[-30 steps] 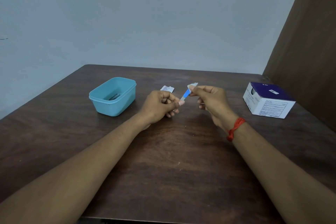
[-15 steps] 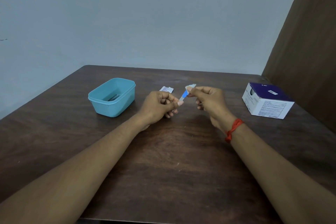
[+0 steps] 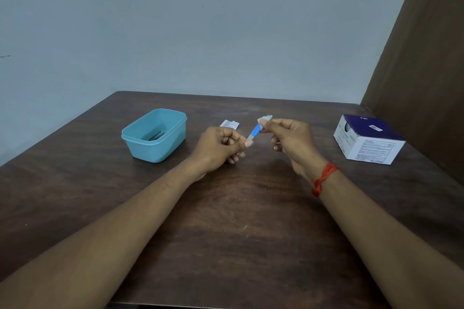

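Above the table's (image 3: 226, 221) middle, the left hand (image 3: 221, 148) and right hand (image 3: 291, 140) pinch opposite ends of a small blue-and-white packet (image 3: 254, 132), fingers curled tight. The teal tub (image 3: 154, 135), far left, holds dark thin items too small to identify.

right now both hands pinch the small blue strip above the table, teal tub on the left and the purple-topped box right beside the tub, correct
Not quite. In the head view the purple-topped box stands on the right side of the table, beyond the right hand, apart from the teal tub. The rest holds: it and the left hand pinch the small blue strip.
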{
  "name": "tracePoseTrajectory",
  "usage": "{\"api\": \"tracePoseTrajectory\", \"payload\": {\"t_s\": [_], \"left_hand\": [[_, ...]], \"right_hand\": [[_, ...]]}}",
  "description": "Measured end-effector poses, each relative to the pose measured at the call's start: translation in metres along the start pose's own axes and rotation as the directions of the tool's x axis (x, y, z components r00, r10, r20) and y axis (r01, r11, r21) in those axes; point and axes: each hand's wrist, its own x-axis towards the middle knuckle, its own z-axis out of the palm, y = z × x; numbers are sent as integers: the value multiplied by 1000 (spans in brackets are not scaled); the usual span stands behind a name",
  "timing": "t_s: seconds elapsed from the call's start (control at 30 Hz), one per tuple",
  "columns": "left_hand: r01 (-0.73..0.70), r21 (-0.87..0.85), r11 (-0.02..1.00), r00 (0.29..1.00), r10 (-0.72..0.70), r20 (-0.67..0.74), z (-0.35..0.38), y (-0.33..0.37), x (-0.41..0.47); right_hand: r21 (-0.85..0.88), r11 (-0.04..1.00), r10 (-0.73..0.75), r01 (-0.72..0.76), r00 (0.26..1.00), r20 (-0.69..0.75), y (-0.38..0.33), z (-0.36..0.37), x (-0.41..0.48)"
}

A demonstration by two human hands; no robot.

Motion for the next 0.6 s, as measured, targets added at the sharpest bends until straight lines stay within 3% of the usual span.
{"api": "tracePoseTrajectory", "payload": {"t_s": [0.17,0.33,0.5,0.6], "left_hand": [[1,13,1000,1000,-1,5,-1,0,-1],[-7,-7,1000,1000,7,0,0,2,-1],[-4,10,1000,1000,4,-17,-3,3,-1],[35,-86,996,998,-40,-54,-10,6,-1]], "right_hand": [[-66,996,57,-51,995,87,2,3,-2],[-7,1000,-1,1,1000,3,0,1,-1],[-13,999,42,-42,998,49,-2,-4,-1],[-33,999,46,-43,995,94,-4,-7,0]]}}
